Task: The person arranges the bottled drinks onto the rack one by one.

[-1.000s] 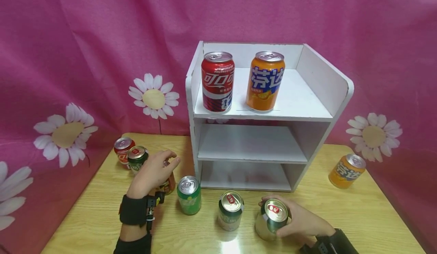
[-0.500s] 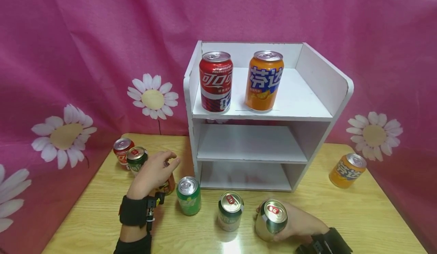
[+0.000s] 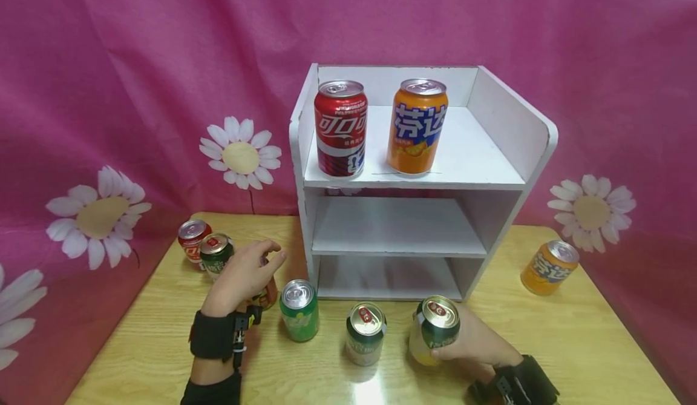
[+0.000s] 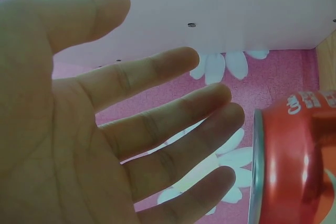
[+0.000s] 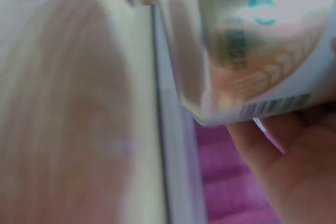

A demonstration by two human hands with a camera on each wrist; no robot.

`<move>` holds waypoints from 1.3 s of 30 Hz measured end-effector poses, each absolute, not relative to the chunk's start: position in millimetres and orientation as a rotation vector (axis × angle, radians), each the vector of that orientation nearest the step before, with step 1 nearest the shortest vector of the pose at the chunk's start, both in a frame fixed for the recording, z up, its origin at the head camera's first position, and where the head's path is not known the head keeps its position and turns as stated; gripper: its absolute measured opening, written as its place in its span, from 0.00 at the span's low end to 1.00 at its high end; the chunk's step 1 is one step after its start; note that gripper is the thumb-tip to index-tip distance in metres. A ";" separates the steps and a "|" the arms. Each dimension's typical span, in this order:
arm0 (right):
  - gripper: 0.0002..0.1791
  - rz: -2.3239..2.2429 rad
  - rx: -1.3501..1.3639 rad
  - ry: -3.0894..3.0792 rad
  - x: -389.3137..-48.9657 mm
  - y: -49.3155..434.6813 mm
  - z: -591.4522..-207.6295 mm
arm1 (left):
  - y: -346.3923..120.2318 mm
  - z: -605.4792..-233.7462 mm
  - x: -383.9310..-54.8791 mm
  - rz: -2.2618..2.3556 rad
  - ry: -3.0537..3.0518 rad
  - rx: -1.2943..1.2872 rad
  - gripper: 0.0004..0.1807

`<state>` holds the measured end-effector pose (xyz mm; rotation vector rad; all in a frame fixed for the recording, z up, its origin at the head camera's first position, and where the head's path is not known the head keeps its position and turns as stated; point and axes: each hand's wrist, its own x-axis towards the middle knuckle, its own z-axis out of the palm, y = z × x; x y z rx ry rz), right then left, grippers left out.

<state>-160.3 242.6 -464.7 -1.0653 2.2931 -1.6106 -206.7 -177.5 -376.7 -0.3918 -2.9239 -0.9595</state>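
Note:
My right hand grips a green-and-gold drink can by its side. In the right wrist view the can's bottom shows, tilted and raised off the wooden table. A matching green-and-gold can stands to its left, with a green can farther left. My left hand hovers with its fingers loosely extended, holding nothing. Below it, partly hidden, stands a reddish can. The left wrist view has a red can just beyond the fingertips, apart from them.
A white three-level shelf stands at the back, bearing a red cola can and an orange soda can on top. Another orange can is at the right. A red can and a dark green can stand far left.
The right hand has closed more fully round the green-and-gold can, then lifted and tilted it slightly, moving it toward the shelf. The left hand stays in place.

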 end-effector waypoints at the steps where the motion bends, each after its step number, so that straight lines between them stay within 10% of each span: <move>1: 0.35 -1.626 -1.031 2.327 -160.4 242.3 -460.9 | -177.7 -376.5 -206.7 -0.961 -2.923 -0.394 0.21; 39: 0.40 -1.473 -0.563 3.301 -152.6 225.0 -312.1 | -175.9 -375.1 -205.0 -0.959 -2.903 -0.437 0.19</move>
